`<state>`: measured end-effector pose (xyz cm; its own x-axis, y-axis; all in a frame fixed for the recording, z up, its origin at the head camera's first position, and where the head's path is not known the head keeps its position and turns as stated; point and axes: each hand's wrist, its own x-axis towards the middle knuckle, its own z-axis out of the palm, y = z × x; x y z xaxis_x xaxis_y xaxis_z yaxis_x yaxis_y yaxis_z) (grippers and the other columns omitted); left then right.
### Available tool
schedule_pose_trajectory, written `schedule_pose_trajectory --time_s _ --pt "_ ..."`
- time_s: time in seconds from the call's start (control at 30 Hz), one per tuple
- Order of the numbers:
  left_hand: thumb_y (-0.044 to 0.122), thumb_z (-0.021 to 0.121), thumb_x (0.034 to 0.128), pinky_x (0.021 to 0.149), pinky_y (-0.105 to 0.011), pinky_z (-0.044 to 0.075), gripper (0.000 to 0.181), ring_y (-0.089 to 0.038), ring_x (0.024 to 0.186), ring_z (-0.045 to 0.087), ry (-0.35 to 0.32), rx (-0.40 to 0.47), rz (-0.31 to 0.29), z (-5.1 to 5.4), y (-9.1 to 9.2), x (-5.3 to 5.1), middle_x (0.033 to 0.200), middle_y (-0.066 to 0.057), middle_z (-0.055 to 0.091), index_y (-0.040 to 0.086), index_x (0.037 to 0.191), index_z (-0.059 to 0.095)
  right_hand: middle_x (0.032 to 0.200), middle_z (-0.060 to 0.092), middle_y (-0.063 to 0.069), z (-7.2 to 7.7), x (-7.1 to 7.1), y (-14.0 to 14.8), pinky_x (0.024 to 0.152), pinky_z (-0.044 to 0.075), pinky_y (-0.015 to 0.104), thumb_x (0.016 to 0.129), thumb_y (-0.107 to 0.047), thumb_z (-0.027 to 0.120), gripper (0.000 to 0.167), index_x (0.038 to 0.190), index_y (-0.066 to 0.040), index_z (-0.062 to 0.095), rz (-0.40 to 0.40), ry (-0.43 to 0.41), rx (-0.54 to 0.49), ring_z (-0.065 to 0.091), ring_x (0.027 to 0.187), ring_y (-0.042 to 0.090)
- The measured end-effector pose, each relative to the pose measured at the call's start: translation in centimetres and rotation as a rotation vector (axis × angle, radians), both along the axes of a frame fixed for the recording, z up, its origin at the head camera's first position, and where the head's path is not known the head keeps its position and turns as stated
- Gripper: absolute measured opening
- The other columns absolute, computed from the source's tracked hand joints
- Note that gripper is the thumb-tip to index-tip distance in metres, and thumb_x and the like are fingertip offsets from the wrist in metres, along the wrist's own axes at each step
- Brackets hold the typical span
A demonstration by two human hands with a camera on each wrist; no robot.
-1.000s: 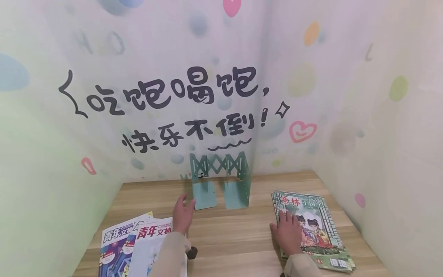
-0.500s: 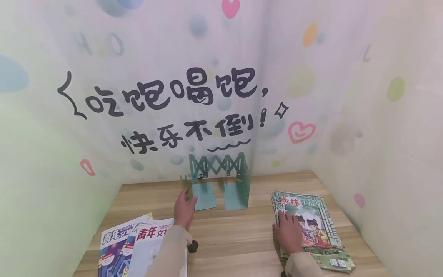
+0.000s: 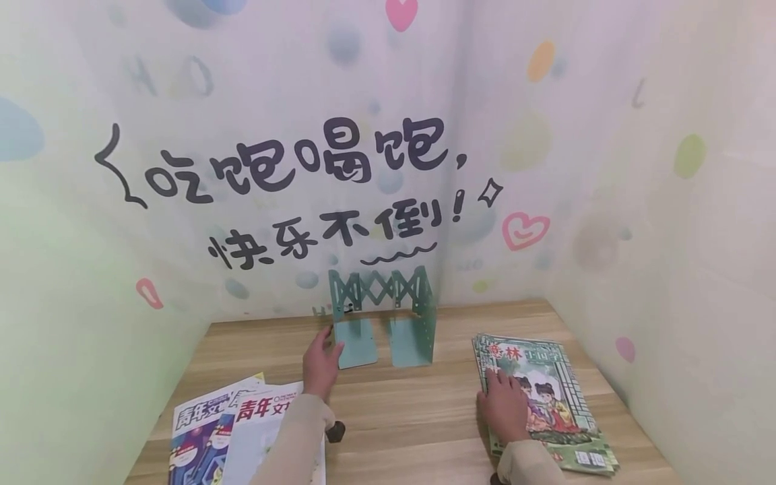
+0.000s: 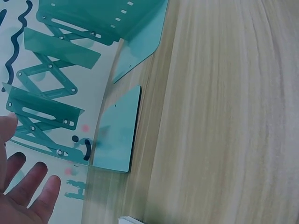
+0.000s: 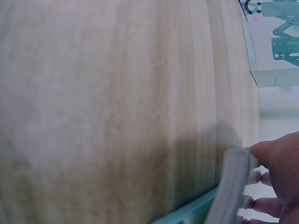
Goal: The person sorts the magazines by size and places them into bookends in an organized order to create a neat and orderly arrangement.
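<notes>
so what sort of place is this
Probably a small tabletop booth, maybe for arranging books: pale printed walls close around a wood-grain table, a green folding bookend stands at the back, and magazines lie on both sides.

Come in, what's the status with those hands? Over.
Left hand by green bookend. Right hand on magazine stack. Other magazines at left; no obstruction seen.

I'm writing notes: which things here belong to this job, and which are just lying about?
Likely in use:
green bookend, left hand beside it
right-side magazines, right hand on top

Lying about, perhaps:
left-side magazines, untouched by hands
</notes>
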<state>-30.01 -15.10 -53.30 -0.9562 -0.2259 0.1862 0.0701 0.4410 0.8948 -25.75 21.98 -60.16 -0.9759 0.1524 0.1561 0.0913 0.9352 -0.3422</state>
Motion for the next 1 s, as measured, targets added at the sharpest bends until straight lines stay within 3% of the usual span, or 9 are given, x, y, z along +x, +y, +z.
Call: schedule_pose_trajectory --time_s 0.33,0.7,1.0 --pt "0.016 0.060 0.0961 0.091 -0.047 0.052 0.053 -0.034 0.122 0.052 0.047 0.010 -0.017 0.0 0.0 -0.4 0.145 -0.014 0.046 0.006 0.145 0.042 0.133 0.050 0.027 0.5 0.1 -0.1 0.095 0.037 0.068 0.089 -0.020 0.064 0.050 0.133 0.001 0.053 0.013 0.012 0.021 0.042 0.122 0.050" --pt "0.018 0.060 0.0961 0.089 -0.046 0.054 0.054 -0.035 0.119 0.054 0.024 0.031 -0.011 -0.3 -0.6 -0.9 0.146 -0.014 0.045 0.008 0.146 0.042 0.136 0.048 0.030 1.3 0.1 -0.3 0.097 0.036 0.067 0.092 -0.017 0.058 0.050 0.136 0.004 0.049 0.013 -0.023 0.003 0.043 0.122 0.051" --pt "0.016 0.061 0.0956 0.088 -0.047 0.054 0.051 -0.034 0.117 0.056 0.027 0.021 0.004 0.3 -0.6 -0.9 0.144 -0.014 0.048 0.008 0.143 0.045 0.127 0.054 0.033 2.6 0.3 -0.5 0.091 0.046 0.060 0.092 -0.007 0.056 0.049 0.136 0.010 0.044 0.039 0.013 -0.053 0.053 0.113 0.049"
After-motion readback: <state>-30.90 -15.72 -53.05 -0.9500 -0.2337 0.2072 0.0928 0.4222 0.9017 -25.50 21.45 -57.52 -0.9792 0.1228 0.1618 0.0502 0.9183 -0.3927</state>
